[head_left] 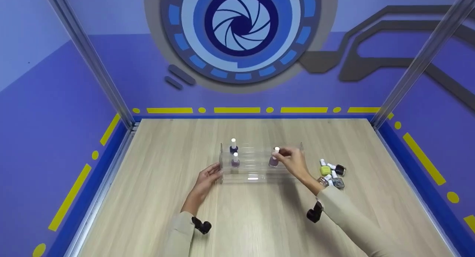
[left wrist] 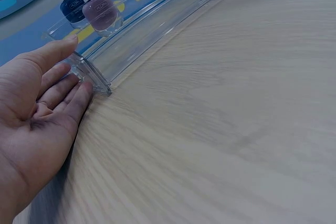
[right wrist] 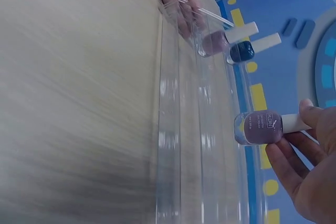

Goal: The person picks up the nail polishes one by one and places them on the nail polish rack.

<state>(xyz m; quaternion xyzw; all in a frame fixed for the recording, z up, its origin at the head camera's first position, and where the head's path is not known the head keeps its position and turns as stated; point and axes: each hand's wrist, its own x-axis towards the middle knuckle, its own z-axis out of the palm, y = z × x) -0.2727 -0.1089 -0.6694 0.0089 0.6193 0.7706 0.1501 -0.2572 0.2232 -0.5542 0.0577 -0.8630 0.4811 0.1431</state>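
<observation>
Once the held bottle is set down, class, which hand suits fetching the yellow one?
Probably the right hand: it's nearer the yellow bottle; the left hand is across the clear rack.

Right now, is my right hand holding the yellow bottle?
No, your right hand pinches a purple bottle by its white cap, while the yellow bottle is on the table.

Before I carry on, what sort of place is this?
Probably a purpose-built work booth or demo station, not a home: printed blue-purple panels wall in a wood-grain table, metal-looking posts stand at its far corners, and a small black device sits at the right wrist.
</observation>
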